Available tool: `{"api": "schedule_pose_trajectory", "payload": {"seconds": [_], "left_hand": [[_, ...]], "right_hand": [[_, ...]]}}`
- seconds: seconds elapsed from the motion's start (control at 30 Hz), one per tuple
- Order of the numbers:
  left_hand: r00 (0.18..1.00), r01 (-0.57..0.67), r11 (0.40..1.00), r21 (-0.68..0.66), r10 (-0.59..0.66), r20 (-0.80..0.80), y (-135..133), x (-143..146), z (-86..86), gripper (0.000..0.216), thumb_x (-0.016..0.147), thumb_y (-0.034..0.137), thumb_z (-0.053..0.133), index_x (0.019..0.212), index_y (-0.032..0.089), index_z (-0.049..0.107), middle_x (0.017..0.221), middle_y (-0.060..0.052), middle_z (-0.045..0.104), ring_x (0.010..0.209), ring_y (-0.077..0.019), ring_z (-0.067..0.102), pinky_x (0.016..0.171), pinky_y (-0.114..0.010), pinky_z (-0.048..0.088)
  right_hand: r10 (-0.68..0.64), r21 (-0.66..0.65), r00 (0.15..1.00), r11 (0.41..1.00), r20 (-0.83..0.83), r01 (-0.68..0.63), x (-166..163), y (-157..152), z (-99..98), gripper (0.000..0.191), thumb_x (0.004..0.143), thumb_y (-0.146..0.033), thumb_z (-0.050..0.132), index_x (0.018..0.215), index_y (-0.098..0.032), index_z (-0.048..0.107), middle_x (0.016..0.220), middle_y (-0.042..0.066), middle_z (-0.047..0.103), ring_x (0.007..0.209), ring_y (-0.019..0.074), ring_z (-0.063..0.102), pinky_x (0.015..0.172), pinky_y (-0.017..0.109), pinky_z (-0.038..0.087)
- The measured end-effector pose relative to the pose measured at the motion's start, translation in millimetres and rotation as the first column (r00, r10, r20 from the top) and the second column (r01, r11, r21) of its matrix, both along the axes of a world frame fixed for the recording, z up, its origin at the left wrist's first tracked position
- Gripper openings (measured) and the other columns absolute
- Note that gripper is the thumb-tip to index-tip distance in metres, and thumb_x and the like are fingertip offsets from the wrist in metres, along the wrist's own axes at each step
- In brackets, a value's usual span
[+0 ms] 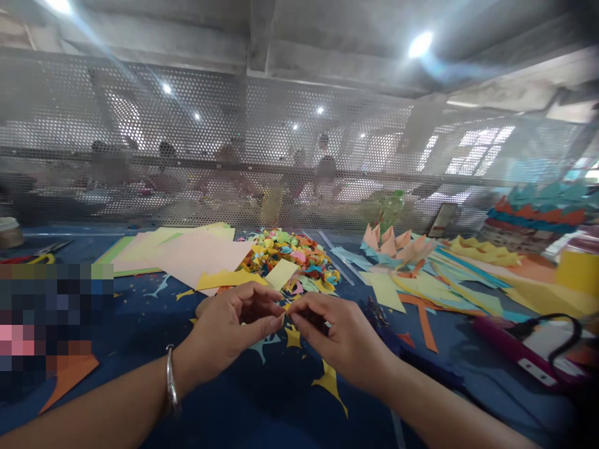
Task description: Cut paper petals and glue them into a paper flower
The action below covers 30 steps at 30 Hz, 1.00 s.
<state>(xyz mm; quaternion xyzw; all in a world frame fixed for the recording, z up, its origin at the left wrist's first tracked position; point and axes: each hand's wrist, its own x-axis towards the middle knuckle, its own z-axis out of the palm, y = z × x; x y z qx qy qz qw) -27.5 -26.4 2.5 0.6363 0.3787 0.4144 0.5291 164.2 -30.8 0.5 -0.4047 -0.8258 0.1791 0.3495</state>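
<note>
My left hand [231, 330], with a silver bangle at the wrist, and my right hand [334, 333] meet fingertip to fingertip over the blue table [262, 399]. Both are curled in a pinch around something small and dark that I cannot make out. Just beyond the fingers lies a pale yellow paper square [281, 273] and a heap of small folded paper pieces in many colours [287, 249]. Yellow paper scraps [330, 383] lie under and between my wrists.
Large pink and yellow paper sheets [187, 252] lie at the back left. Folded paper crowns [395, 243] and cut strips [449, 280] spread to the right. A pink device with a black cable [528, 352] sits at the right. Scissors [42, 252] lie far left. A perforated metal screen [299, 156] backs the table.
</note>
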Motion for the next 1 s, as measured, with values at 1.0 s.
{"api": "schedule_pose_trajectory", "payload": {"seconds": [1.0], "left_hand": [[0.986, -0.160, 0.986, 0.046, 0.162, -0.040, 6.2, 1.3, -5.0, 0.024, 0.070, 0.028, 0.065, 0.090, 0.017, 0.056, 0.079, -0.004, 0.068, 0.073, -0.0146, 0.063, 0.070, -0.028, 0.050]], "right_hand": [[-0.026, -0.046, 0.999, 0.999, 0.026, 0.027, 0.0, 2.6, 0.0, 0.018, 0.088, -0.029, 0.048, 0.079, -0.019, 0.059, 0.066, -0.001, 0.055, 0.058, 0.0115, 0.047, 0.052, 0.024, 0.036]]}}
